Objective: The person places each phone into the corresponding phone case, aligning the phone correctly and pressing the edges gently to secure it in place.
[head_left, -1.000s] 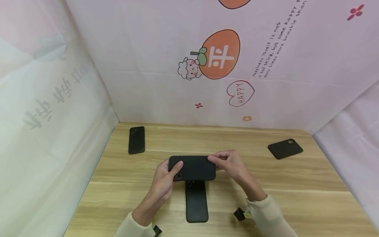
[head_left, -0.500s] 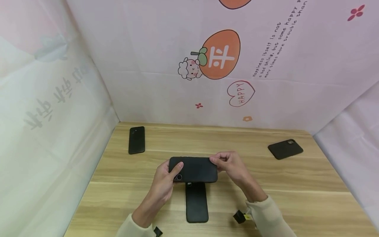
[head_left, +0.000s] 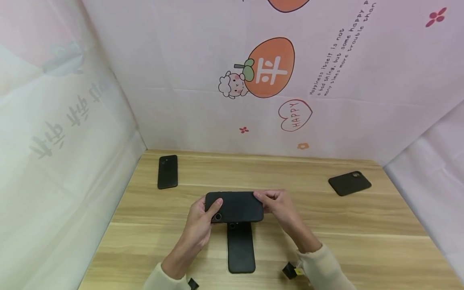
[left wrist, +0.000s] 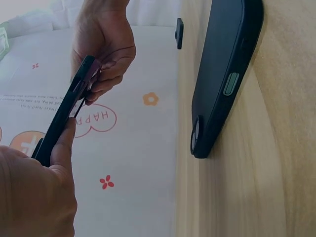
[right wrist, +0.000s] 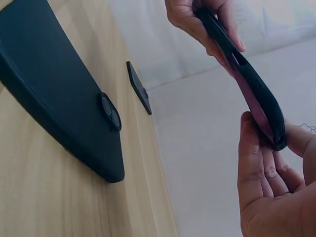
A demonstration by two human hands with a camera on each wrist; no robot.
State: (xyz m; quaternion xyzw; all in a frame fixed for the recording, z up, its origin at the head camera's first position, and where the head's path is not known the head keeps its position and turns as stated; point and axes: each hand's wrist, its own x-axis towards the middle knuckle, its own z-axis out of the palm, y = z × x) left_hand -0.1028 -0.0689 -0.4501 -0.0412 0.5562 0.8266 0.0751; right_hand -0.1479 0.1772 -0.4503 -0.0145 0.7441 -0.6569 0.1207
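Observation:
Above the middle of the table, both hands hold a black phone case (head_left: 237,207) sideways, its back with the camera rings facing up. My left hand (head_left: 197,223) grips the camera end, thumb across the back. At the other end, my right hand (head_left: 284,207) pinches the far corner between thumb and fingers. A purplish inner side of the case (right wrist: 254,98) shows in the right wrist view, where its long edge looks bowed. Just below it, another black phone in a case (head_left: 241,249) lies on the table, its camera end partly overlapped by the held case.
A black phone (head_left: 168,172) lies at the back left of the wooden table (head_left: 137,241), and a black phone case (head_left: 349,183) at the back right. White printed cloth (head_left: 188,112) stands behind and on both sides. Small black wrist devices (head_left: 290,270) hang by the sleeves.
The held case has shifted slightly, first right and down, then back left. My right wrist has dropped a little lower and left. The things on the table stay put.

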